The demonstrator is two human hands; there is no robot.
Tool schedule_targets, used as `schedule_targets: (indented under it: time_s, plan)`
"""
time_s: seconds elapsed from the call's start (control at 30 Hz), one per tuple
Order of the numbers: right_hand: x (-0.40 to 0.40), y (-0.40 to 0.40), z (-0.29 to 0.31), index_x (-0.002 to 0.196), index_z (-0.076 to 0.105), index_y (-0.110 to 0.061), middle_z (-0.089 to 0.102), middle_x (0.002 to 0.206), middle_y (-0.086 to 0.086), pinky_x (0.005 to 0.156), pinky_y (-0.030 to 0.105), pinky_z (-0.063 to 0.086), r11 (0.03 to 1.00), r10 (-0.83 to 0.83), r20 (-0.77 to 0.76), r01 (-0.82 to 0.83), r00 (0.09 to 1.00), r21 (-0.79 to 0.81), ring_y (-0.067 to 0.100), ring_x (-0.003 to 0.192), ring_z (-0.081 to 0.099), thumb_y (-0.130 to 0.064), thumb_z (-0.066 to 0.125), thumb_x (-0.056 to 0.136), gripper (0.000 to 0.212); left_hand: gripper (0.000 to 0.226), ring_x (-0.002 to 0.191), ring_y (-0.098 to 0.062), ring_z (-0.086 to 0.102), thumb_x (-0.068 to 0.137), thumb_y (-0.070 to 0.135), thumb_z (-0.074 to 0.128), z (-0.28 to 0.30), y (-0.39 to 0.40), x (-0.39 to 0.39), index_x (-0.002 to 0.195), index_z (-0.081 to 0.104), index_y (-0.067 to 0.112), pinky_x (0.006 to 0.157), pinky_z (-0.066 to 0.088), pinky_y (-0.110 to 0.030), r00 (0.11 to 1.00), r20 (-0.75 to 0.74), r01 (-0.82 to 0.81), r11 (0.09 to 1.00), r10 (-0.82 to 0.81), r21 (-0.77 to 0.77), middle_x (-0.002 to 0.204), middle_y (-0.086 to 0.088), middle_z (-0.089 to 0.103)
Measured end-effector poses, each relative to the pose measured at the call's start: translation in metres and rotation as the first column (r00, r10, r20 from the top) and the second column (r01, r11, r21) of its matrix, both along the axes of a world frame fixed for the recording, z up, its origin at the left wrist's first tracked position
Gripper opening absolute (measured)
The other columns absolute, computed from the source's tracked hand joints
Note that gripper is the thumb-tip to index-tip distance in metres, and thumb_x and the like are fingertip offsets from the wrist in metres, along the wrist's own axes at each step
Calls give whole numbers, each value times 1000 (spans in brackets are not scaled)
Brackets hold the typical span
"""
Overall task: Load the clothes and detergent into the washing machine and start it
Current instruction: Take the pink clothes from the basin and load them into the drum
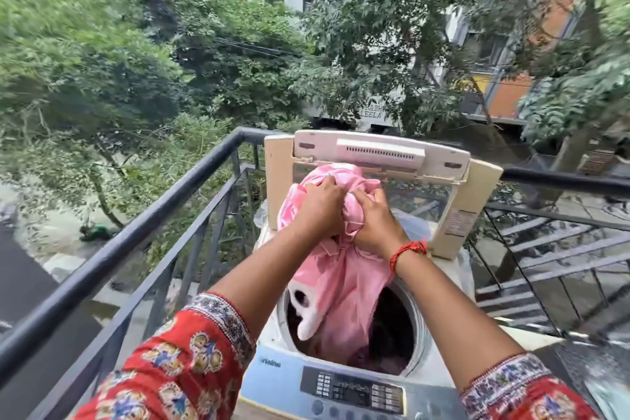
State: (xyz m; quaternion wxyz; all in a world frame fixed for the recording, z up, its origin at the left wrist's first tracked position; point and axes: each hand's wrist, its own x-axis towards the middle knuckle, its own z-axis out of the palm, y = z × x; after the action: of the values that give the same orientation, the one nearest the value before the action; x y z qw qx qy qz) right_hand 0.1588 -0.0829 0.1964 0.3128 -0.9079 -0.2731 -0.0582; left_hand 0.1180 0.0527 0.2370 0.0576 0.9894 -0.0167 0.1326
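A top-loading washing machine (272, 334) stands on a balcony with its lid (381, 153) raised upright. Both hands hold a bunched pink garment (344, 280) above the drum opening. My left hand (320, 204) grips its upper left part. My right hand (375, 225), with a red thread at the wrist, grips it beside the left. The garment's lower end, with a white patch, hangs down into the drum (392, 327), where dark clothes lie. The control panel (354, 389) is at the machine's near edge. No detergent is visible.
A dark metal railing (143, 218) runs along the left and behind the machine. A metal staircase (552, 259) descends on the right. Trees and buildings fill the background beyond the balcony.
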Motion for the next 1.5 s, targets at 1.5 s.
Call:
schedule_targets:
  time_s: [1.5]
  plan:
    - [13, -54, -130, 139, 33, -39, 30, 137, 9, 97, 43, 45, 890, 22, -359, -182, 933, -418, 37, 121, 47, -16, 68, 72, 79, 59, 116, -37, 42, 72, 25, 65, -178, -42, 13, 126, 41, 17, 86, 49, -48, 884, -459, -130, 990, 91, -55, 128, -10, 39]
